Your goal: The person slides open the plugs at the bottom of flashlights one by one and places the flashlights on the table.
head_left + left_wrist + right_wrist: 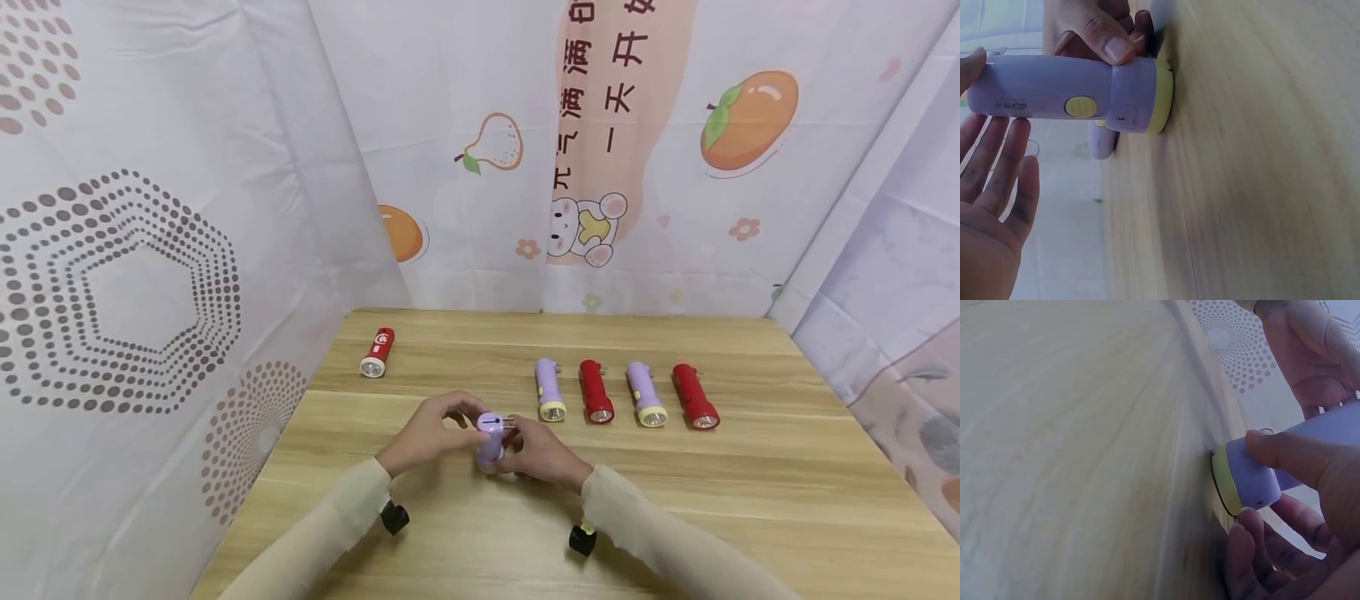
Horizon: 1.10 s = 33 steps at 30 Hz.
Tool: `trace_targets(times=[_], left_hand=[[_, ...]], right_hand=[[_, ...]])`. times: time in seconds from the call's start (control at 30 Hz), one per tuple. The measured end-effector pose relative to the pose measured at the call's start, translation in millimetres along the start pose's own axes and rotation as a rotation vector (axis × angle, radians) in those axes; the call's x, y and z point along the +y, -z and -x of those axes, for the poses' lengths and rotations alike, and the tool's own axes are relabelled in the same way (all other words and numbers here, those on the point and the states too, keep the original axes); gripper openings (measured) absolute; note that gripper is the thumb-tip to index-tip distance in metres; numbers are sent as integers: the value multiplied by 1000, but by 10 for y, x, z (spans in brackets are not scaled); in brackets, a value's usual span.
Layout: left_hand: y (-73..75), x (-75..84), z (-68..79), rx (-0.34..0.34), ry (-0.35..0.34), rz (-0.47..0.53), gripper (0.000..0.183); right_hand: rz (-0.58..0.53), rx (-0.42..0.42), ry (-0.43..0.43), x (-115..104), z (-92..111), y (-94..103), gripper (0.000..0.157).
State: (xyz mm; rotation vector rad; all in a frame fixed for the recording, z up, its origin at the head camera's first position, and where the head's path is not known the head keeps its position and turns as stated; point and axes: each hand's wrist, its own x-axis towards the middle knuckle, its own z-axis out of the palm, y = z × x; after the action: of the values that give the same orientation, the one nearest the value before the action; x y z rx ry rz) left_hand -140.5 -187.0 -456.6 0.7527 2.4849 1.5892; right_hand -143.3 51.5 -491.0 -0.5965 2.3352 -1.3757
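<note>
A purple flashlight (491, 447) stands upright at the middle of the table, its yellow-rimmed head (1164, 97) down at the wood. My left hand (429, 435) pinches its upper end between thumb and fingertips. Lower down, my right hand (546, 454) grips the flashlight near the head, thumb on one side and fingers on the other, as the right wrist view shows. Two metal plug prongs (510, 423) stick out sideways by the top. A yellow switch (1080, 106) on the body faces the left wrist camera.
Right of the hands lies a row: a purple flashlight (548, 385), a red flashlight (594, 387), another purple one (643, 390) and another red one (693, 392), prongs out. A red flashlight with a white head (378, 350) lies at the back left. Printed curtains (465, 233) border the table.
</note>
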Motion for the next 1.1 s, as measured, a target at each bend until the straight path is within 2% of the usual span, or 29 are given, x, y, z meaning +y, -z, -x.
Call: trace_targets(times=[0.23,0.8,0.93,1.1], left_hand=[[-46,37,30,47,-4,-38,33],[-43,-29,39,38,-56,2,31],[-46,-41,23,47,-67,-2,30],[-38,-49,-4,92,-54,0,27]], right_hand=[[38,27,47,44,22,-1,49],[74,52,85,60,23,-15,52],[76,58,89,50,27,-21,48],[51,46,96,44,34,-33,40]])
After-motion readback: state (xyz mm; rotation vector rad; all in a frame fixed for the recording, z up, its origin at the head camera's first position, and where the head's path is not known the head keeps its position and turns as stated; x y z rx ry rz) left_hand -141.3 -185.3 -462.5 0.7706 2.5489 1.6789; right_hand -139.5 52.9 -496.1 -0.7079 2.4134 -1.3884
